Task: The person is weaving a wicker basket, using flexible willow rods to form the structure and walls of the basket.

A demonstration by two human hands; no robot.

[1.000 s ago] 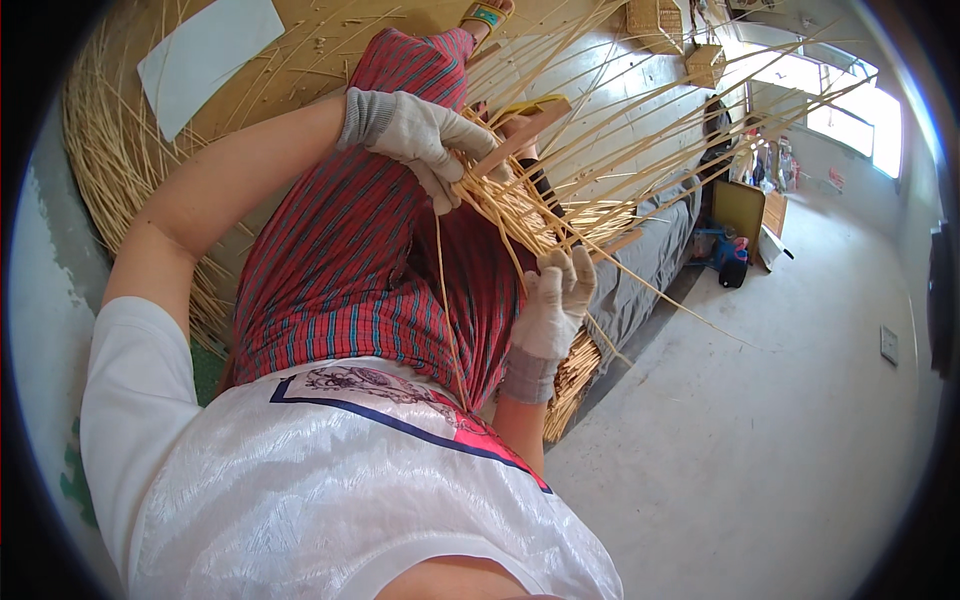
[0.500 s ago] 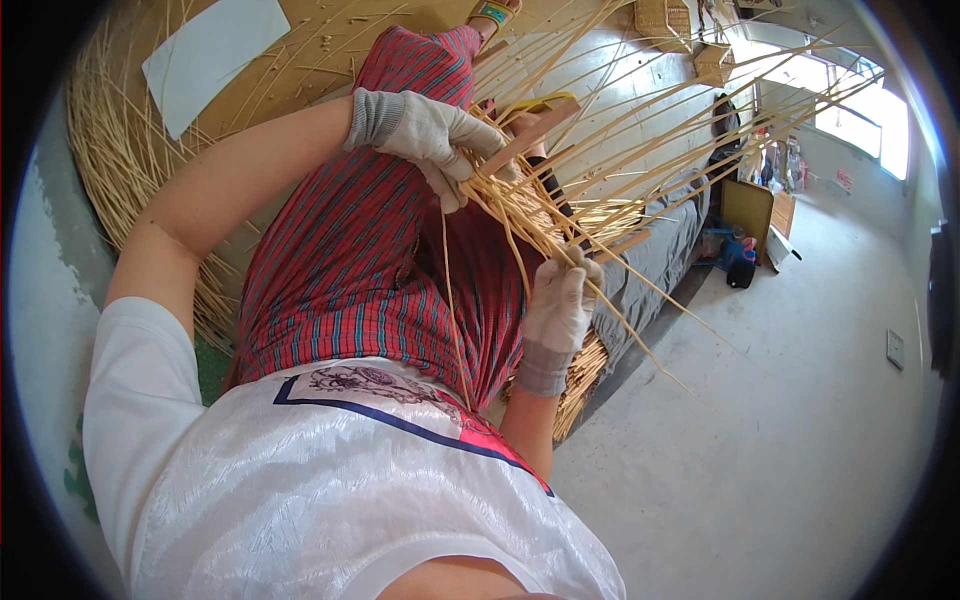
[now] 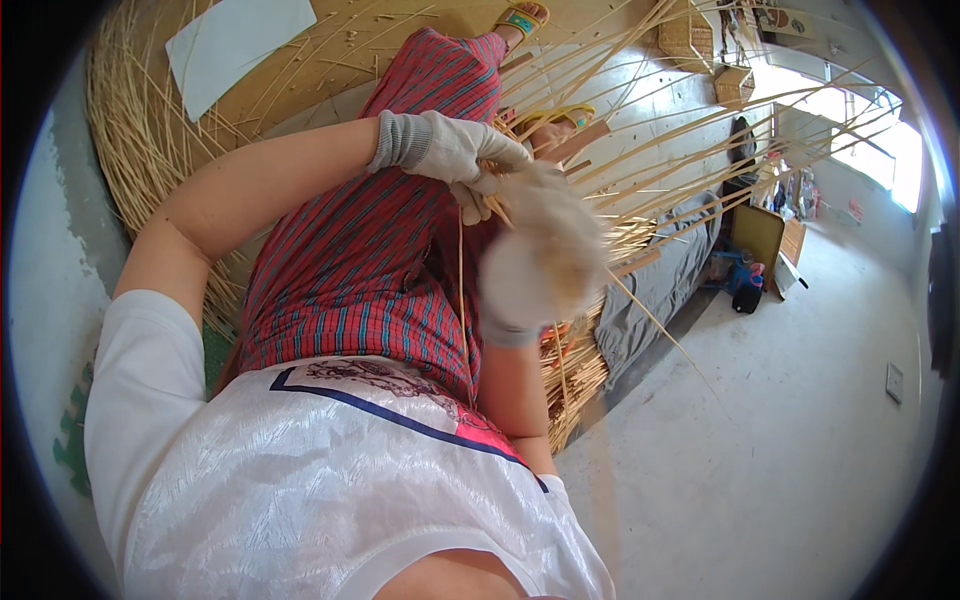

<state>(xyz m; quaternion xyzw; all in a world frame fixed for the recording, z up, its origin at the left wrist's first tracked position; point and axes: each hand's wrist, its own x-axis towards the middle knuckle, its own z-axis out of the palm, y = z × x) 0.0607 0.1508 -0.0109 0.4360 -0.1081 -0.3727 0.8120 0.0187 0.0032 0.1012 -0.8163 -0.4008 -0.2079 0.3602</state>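
My left hand (image 3: 455, 152), in a pale work glove with a grey cuff, has its fingers curled round the edge of a wicker weaving piece (image 3: 505, 212) over my lap. Long pale wicker strands (image 3: 660, 150) fan out from the piece toward the upper right. From beneath my left hand, a single loose strand (image 3: 462, 300) hangs down to my shirt. My right hand (image 3: 548, 245), gloved alike, is raised in front of the piece and smeared by motion. Its fingers cannot be made out, and it hides much of the weaving. Another strand (image 3: 665, 335) pokes out to its lower right.
A large heap of wicker strands (image 3: 135, 150) lies at the left, near a white sheet (image 3: 235, 50). Grey cloth (image 3: 650, 295) and a strand bundle (image 3: 575, 395) are right of my lap. Woven baskets (image 3: 685, 42) and a tan board (image 3: 757, 238) stand farther off.
My right hand has left the lower right side of the weaving and moved up and left across it, close to my left hand. My left hand keeps its grip; the view has shifted slightly.
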